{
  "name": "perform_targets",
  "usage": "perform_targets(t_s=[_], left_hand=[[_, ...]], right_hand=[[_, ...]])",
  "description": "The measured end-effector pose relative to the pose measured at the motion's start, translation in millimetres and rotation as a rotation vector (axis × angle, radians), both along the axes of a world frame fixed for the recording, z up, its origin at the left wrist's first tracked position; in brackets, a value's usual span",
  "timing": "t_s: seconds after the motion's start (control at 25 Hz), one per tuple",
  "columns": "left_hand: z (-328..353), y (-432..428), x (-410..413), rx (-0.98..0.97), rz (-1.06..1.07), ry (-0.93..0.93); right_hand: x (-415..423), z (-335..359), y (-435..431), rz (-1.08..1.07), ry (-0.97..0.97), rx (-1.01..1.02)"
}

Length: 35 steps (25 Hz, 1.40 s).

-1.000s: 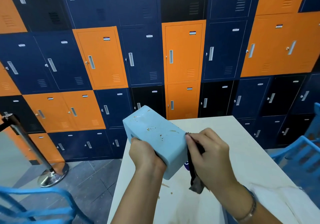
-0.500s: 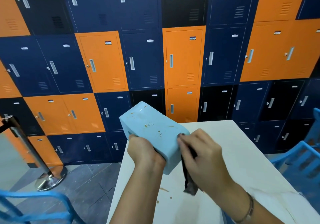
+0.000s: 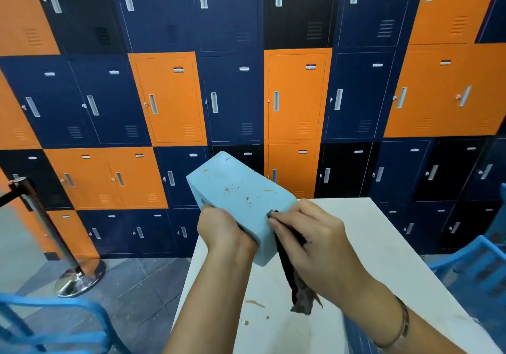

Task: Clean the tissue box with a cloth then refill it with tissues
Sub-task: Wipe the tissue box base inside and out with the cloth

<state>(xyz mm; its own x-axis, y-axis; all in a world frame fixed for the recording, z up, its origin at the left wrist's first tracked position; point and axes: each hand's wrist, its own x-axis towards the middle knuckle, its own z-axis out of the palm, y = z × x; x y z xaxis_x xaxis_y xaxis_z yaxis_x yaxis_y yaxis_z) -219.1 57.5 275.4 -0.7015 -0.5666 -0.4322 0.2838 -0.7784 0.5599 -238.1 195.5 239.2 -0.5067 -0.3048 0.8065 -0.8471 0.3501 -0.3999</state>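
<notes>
Head view shows the left hand [image 3: 223, 230] gripping the blue tissue box [image 3: 241, 203] tilted above the table [image 3: 369, 244], while the right hand [image 3: 315, 241] pinches a dark cloth [image 3: 295, 285] against its near end.

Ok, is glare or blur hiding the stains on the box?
Head view: brown stains on the light blue plastic tissue box read clearly, no glare there; the right hand and its dark cloth look slightly soft; wide-angle distortion tilts the orange and navy lockers toward the edges.
</notes>
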Motion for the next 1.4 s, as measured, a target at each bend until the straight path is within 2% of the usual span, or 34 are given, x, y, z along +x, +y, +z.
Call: perform_targets(t_s=[0.12,0.36,0.52,0.72,0.88,1.04,1.16,1.28,1.4], left_hand=[[-3.3,-1.3,1.0,-0.025,-0.001,-0.034],[-12.3,-12.9,4.6,-0.149,-0.069,-0.071],[-10.4,-25.1,12.1,-0.262,-0.268,-0.107],[7.7,-34.3,22.6,-0.365,-0.438,-0.130],[14.8,-34.9,28.2,-0.460,-0.509,-0.117],[13.5,-39.7,31.1,-0.527,-0.595,-0.175],[8.5,-45.5,28.4,-0.503,-0.654,-0.217],[11.0,-44.4,30.8,-0.511,-0.673,-0.214],[11.9,-46.6,29.7,-0.549,-0.725,-0.222]], right_hand=[[-4.4,1.2,1.7,-0.059,-0.029,-0.059],[-2.9,0.3,9.5,0.088,-0.041,0.081],[8.8,-2.5,22.7,0.214,0.080,0.258],[13.5,12.6,32.1,0.254,0.255,0.419],[4.2,27.1,32.1,0.242,0.244,0.449],[3.9,34.0,33.5,0.329,0.250,0.530],[1.6,40.7,36.3,0.305,0.253,0.446],[0.3,41.4,34.0,0.314,0.297,0.476],[-3.3,42.3,34.3,0.261,0.263,0.381]])
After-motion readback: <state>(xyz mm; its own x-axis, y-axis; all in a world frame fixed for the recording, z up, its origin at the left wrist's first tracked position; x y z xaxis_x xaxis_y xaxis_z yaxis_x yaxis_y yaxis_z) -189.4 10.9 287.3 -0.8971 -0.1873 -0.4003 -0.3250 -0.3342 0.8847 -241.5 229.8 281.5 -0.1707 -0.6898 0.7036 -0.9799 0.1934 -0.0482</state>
